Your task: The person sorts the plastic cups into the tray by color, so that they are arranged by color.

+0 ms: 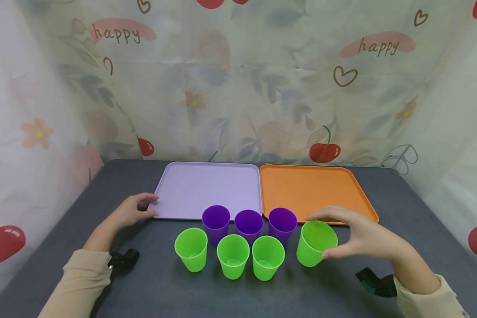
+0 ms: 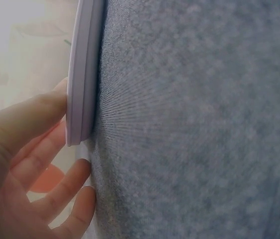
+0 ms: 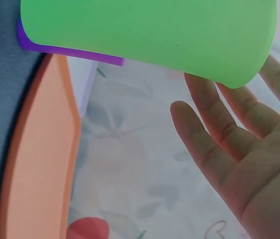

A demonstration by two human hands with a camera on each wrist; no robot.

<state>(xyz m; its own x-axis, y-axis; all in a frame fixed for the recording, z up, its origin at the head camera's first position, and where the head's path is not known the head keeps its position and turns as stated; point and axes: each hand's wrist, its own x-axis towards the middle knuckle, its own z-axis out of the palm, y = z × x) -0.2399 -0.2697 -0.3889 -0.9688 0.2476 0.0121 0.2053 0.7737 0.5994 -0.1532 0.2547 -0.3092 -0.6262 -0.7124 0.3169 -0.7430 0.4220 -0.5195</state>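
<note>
In the head view my left hand (image 1: pixel 133 210) is at the near left corner of the lavender tray (image 1: pixel 208 187). Its thumb and forefinger touch the tray's rim; other fingers hang loosely beside the corner in the left wrist view. On the right, my right hand (image 1: pixel 365 234) spreads around a green cup (image 1: pixel 310 249), thumb by its near side and fingers at the far rim. Those fingers look fairly straight and partly hidden behind the cup in the right wrist view. Left of it stand several more green cups (image 1: pixel 232 260), with purple cups (image 1: pixel 248 225) behind them.
An orange tray (image 1: pixel 310 187) lies against the lavender one, behind the cups. Dark grey cloth covers the table (image 1: pixel 163 291). A printed curtain (image 1: pixel 238 88) hangs behind and on both sides, with a thin looped cord (image 1: pixel 403 154) near the back right corner.
</note>
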